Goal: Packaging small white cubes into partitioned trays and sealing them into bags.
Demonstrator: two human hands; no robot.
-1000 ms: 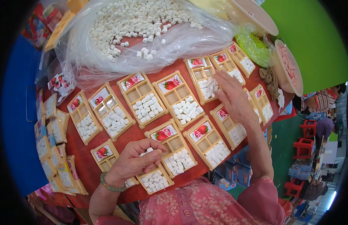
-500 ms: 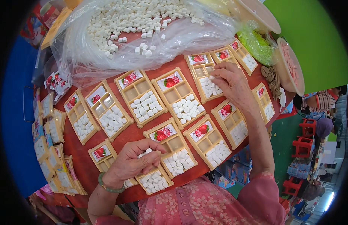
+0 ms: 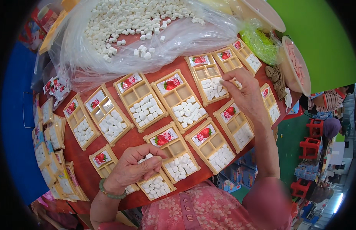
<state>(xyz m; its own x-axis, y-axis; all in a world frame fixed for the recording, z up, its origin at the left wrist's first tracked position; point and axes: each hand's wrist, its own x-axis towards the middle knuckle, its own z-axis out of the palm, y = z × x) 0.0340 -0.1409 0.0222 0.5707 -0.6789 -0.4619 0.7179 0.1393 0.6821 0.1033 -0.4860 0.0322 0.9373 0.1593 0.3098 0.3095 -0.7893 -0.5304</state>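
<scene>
My left hand, with a green bead bracelet at the wrist, is curled round a few white marshmallows above the near trays. Over the filled compartment of a far tan tray hovers my right hand. Its thumb and fingertips are pinched together; whether they hold anything I cannot make out. Rows of similar divided trays lie around, each with a strawberry-printed packet in one compartment and marshmallows in the large one. Two smaller compartments between appear bare. My left hand partly covers two near trays.
Loose marshmallows are heaped on a clear plastic sheet at the back. Filled trays are stacked at the left edge. A bowl of pink sticks, a brown cloth and a green bag sit at right.
My right hand has shifted slightly right and down, staying over the far tray. The left hand keeps its hold on the marshmallows. The whole view has moved a little.
</scene>
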